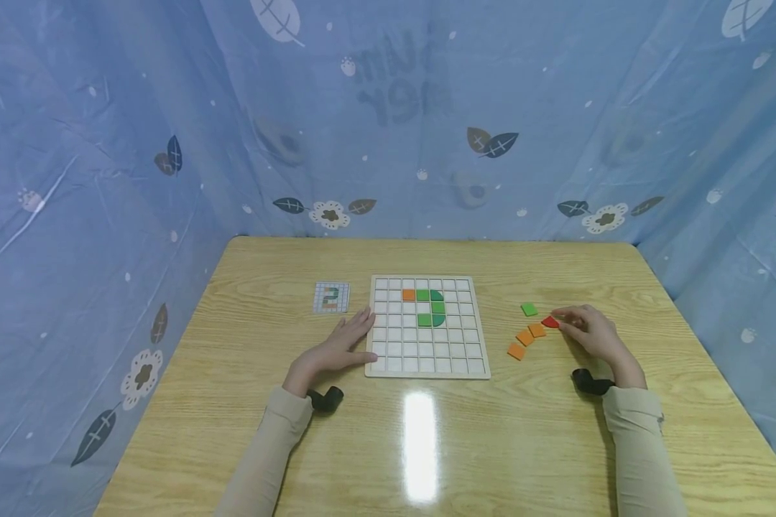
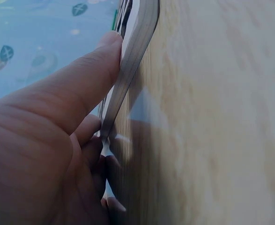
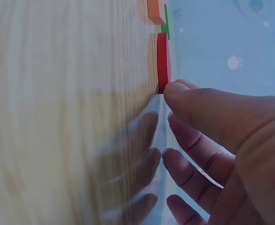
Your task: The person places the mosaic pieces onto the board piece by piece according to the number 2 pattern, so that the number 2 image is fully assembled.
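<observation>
The left hand lies spread at the left edge of the white grid board, its thumb on the lower left part; the left wrist view shows the thumb against the board's rim. Set in the board are an orange square, several green squares and two dark green rounded pieces. With thumb and index finger the right hand pinches the near end of a red piece, seen edge-on at the table surface in the right wrist view.
Left of the board lies a small pattern card. Between board and right hand are a green square and three orange squares. Black wrist devices sit at both wrists. A blue patterned curtain surrounds the wooden table.
</observation>
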A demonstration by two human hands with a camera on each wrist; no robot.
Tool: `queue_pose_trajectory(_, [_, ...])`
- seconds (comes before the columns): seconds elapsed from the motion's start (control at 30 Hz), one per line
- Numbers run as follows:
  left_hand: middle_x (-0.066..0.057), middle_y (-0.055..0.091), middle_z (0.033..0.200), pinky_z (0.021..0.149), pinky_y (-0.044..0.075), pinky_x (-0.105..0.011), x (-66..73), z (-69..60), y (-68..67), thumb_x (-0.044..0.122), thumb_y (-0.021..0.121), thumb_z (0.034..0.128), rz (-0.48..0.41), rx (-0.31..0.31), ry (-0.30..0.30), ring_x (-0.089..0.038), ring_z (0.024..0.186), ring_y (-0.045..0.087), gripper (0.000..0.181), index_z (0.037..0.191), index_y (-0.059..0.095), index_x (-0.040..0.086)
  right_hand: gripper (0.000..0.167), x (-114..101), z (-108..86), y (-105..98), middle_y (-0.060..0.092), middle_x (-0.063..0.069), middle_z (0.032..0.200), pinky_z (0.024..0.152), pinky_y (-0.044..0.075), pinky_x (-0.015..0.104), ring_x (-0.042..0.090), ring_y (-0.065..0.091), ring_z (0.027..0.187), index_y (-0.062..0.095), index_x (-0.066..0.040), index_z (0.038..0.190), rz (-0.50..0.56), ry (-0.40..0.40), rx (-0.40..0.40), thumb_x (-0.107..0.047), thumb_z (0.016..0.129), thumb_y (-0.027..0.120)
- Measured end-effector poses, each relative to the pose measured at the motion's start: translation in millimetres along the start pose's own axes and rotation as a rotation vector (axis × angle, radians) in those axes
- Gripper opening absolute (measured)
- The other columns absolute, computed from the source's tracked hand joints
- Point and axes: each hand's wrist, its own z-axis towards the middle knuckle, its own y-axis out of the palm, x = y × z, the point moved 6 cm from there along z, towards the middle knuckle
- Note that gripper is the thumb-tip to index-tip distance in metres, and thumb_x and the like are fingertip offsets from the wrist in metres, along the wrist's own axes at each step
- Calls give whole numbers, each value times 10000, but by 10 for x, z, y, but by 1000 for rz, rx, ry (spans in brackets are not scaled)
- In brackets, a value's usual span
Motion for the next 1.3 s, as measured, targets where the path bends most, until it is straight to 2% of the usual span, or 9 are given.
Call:
queue_pose_trajectory(0.17, [-61,-65,1563,1157,-55,-452,3,-1,-2,447,541,908,-5,-1,6,-218,1431,-45,848,1495,41,95,267,16,-1,-5,577,217,1022,721,410,517,381,549,901,610,5,1160,19,29,-15,-121,930,559])
queue_pose_trajectory(0.33, [-78,-56,1563,1156,-47,-466,17,0,-15,438,545,909,0,5,16,-243,1433,-33,845,1494,50,82,280,13,4,-7,583,227,1028,745,402,546,397,557,915,614,1,1152,23,43,-32,-161,928,571])
queue_pose_trajectory(0.77, [-81,-54,1561,1156,-44,-467,15,2,-19,431,550,908,3,3,13,-254,1432,-29,846,1493,50,79,289,19,15,10,598,214,1032,727,403,492,358,557,900,634,-5,1122,34,74,-55,-203,915,594])
queue_pose_trajectory(1.0, [-98,-44,1562,1153,-44,-482,13,10,-16,400,558,912,-10,11,18,-271,1432,-25,834,1492,61,66,244,50,41,18,592,214,1031,759,404,543,380,561,920,646,-16,1092,27,76,-47,-180,921,584])
queue_pose_trajectory(1.3, [-48,-66,1563,1159,-53,-441,-13,8,1,443,550,904,3,-3,-6,-218,1433,-42,851,1495,42,103,241,42,79,32,595,216,1039,775,404,541,364,545,929,639,-12,1099,44,74,-52,-170,930,568])
